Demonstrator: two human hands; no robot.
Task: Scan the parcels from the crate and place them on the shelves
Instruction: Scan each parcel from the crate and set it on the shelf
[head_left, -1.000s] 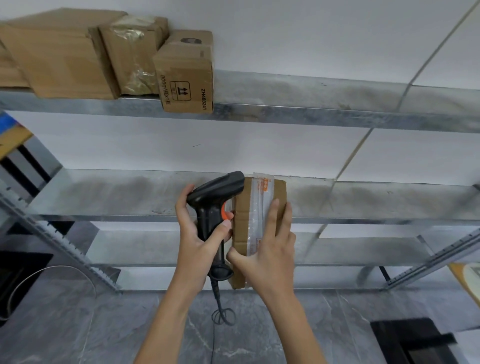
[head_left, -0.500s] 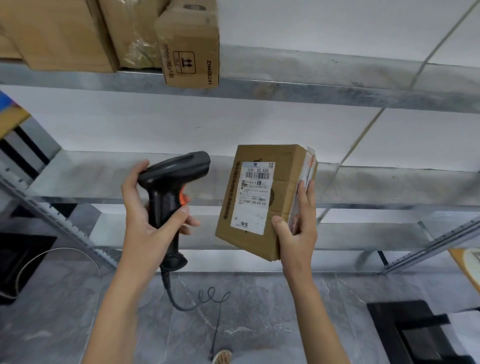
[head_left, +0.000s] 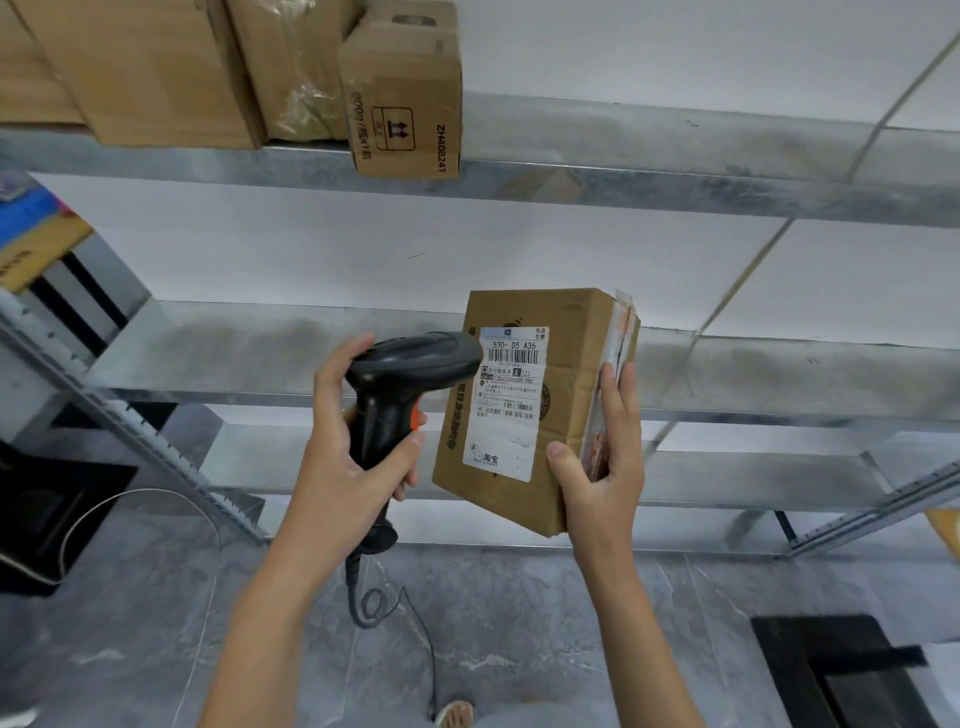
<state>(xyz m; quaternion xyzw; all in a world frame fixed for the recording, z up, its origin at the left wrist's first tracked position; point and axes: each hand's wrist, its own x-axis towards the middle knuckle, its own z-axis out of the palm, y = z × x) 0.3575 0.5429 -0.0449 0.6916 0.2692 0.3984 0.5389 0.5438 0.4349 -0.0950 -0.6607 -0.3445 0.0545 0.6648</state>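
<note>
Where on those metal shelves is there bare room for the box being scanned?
The middle galvanised steel shelf shows bare metal all along. The top steel shelf is bare right of the small printed cardboard box; its left end is crowded with larger brown cartons.

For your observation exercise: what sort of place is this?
Probably a parcel storeroom or small warehouse: metal shelves carry cardboard boxes, and a barcode scanner points at a labelled parcel.
</note>
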